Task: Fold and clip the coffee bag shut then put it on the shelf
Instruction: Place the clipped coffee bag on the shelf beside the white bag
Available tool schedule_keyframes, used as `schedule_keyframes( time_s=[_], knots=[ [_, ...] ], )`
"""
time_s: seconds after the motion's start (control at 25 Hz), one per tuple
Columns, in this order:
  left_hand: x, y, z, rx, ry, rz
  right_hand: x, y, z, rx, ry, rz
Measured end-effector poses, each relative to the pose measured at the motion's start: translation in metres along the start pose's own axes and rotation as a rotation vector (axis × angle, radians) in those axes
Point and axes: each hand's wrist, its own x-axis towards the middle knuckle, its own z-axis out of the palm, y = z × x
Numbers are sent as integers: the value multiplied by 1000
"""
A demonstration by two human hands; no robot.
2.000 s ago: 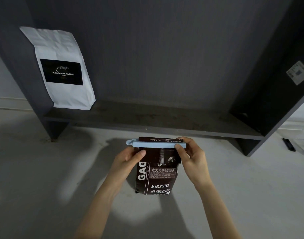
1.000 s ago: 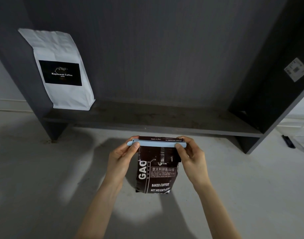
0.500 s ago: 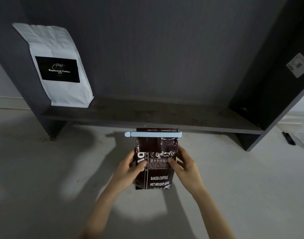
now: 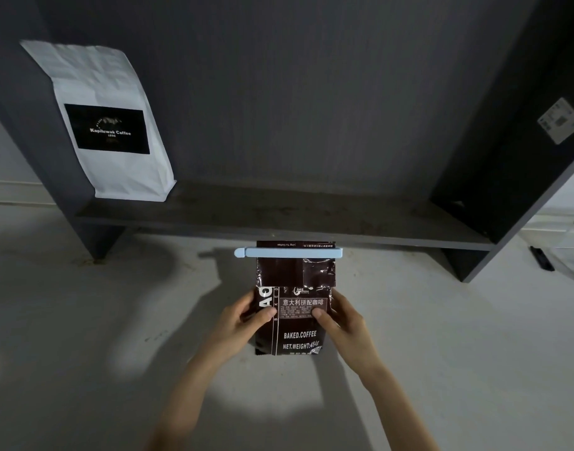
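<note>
A dark brown coffee bag (image 4: 295, 333) stands upright in front of me, printed with white lettering. A light blue clip (image 4: 288, 252) is clamped across its folded top. My left hand (image 4: 243, 320) grips the bag's left side and my right hand (image 4: 342, 320) grips its right side, thumbs on the front. The dark shelf board (image 4: 279, 219) runs just behind the bag's top edge.
A white coffee bag with a black label (image 4: 108, 125) stands at the shelf's left end against the side panel. The shelf's right side panel (image 4: 513, 157) carries a small sticker. A dark flat object (image 4: 542, 258) lies on the light floor at the far right.
Both hands slid from the clip's ends down to the sides of the bag. The clip stays clamped on the folded top, and the bag now sits closer to the shelf edge.
</note>
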Motion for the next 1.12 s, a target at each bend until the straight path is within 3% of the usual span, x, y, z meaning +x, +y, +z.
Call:
schedule_keyframes(
  time_s=[0.44, 0.88, 1.12],
  knots=[
    [3, 15, -14, 148, 124, 129, 8, -21, 5, -131, 84, -61],
    [43, 104, -94, 341, 315, 375, 84, -124, 39, -152, 3, -280],
    [86, 120, -132, 362, 372, 438, 133, -158, 60, -192, 4, -340]
  ],
)
